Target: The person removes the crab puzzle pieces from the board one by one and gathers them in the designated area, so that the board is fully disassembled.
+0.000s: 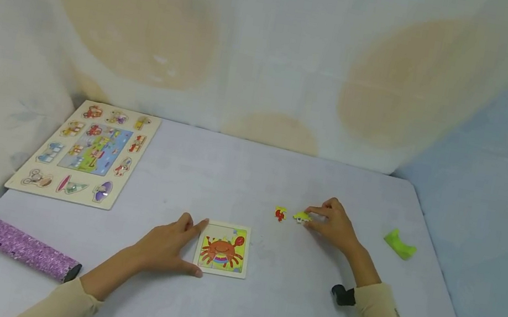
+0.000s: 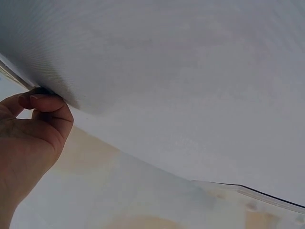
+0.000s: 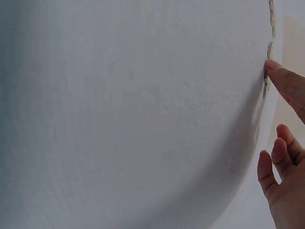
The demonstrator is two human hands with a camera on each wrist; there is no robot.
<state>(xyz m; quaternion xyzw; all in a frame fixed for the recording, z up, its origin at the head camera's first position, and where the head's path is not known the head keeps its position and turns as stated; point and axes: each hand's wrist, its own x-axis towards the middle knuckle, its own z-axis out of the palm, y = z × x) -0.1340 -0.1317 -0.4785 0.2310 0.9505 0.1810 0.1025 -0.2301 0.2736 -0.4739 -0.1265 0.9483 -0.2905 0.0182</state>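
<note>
In the head view, a small square crab puzzle [image 1: 222, 251] in a pale wooden frame lies on the table. My left hand [image 1: 168, 248] holds it by its left side, with index finger and thumb at the two left corners. To the right, my right hand [image 1: 333, 225] pinches a yellow-green puzzle piece [image 1: 300, 217] with an eye printed on it, low at the table. A red and yellow puzzle piece [image 1: 280, 214] lies just left of that one. In the right wrist view the pieces appear edge-on and flat, a fingertip [image 3: 272, 65] touching the nearer one.
A large wooden picture board [image 1: 83, 152] lies at the back left. A purple glitter microphone [image 1: 17, 245] is at the front left. Near the right edge lies a bright green curved object [image 1: 400, 244]. A small black object [image 1: 343, 295] sits beside the right sleeve.
</note>
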